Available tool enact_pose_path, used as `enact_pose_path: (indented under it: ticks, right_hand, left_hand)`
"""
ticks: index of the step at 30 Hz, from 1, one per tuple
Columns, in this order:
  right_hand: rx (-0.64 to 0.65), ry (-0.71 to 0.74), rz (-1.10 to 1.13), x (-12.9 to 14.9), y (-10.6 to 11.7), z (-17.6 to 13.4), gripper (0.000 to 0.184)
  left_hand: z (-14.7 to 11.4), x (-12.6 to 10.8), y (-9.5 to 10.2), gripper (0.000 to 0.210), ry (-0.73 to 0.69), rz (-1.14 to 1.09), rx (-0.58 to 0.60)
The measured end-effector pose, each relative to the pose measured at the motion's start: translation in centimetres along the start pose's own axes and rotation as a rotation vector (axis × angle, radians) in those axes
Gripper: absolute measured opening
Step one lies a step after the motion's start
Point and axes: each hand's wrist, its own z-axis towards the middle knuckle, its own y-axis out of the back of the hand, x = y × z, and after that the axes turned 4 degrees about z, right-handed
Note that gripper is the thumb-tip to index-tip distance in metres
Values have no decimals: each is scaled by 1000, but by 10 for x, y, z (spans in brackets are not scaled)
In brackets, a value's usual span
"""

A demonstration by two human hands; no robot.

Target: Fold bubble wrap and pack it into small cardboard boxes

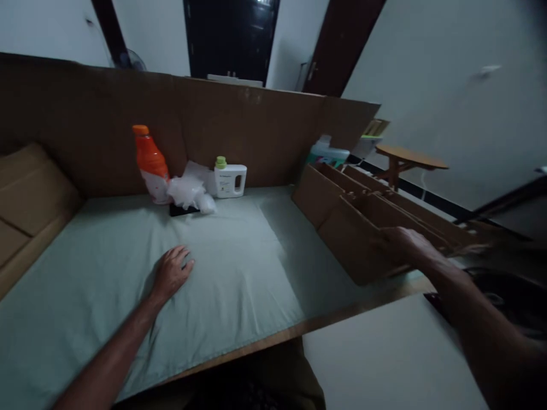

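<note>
My left hand [171, 273] lies on the pale green cloth [239, 279], fingers stretched out and a little apart, holding nothing. At the right end of the table, my right hand [404, 244] is closed at the near edge of a cardboard box [329, 228] with several divided compartments. Blur and dim light partly hide its fingertips against the box wall. Beyond my left hand stand an orange-and-white bottle [154, 165], crumpled clear plastic [188, 191] over a flat black item [182, 210], and a white jug [231, 181] with a green cap.
A tall cardboard wall [239, 125] runs along the back, and another cardboard piece [34, 193] borders the left side. A teal bottle [327, 152] stands behind the divided box. Below the table's front edge is a white surface [384, 359]. A small wooden table [410, 158] stands farther right.
</note>
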Motion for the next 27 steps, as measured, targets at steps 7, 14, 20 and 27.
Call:
enact_pose_path:
  ticks: [7,14,20,27]
  right_hand:
    - [-83,526,32,78,5,-66,19]
    - [-205,969,413,175,21,-100,19]
    - [-257,531,703,143,-21,-131,26]
    - [114,325,866,159,-115,-131,39]
  left_hand:
    - [1,5,5,37,91,-155,-73]
    - [2,4,19,45,207,-307,-28]
    - [5,7,38,55,361,-423,47]
    - [-50,-28,83,61,288,-630,343]
